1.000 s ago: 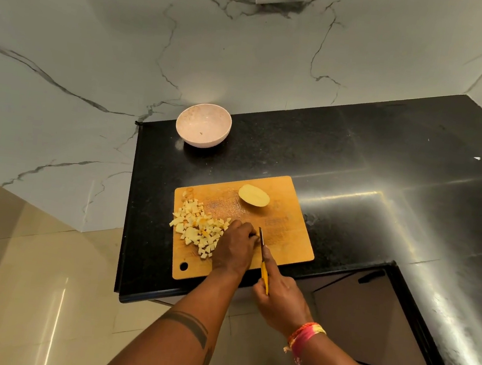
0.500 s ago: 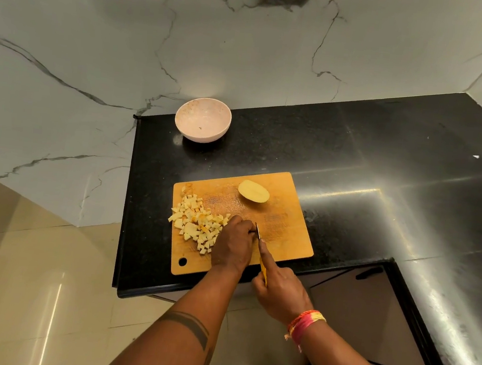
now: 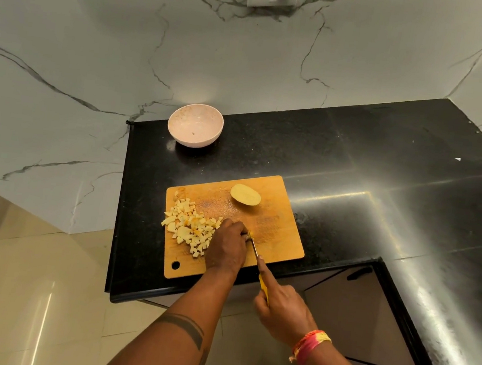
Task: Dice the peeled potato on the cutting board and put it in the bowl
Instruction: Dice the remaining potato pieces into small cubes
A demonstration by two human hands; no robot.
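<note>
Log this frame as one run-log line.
dicing | left hand steadies piece | right hand grips knife | potato half uncut | bowl unfilled

Knife (image 3: 254, 245): a second ago the blade stood raised just right of the left hand (image 3: 227, 248); now it is lowered, tip down at that hand's fingertips, with a small yellow bit of potato at the blade. Right hand (image 3: 282, 310): drawn back slightly toward the table's near edge, grip on the yellow handle. Diced potato pile (image 3: 189, 226): spread a little nearer the left hand.

Red-yellow thread wristband (image 3: 310, 344), dark forearm tattoo (image 3: 184, 326)
</note>
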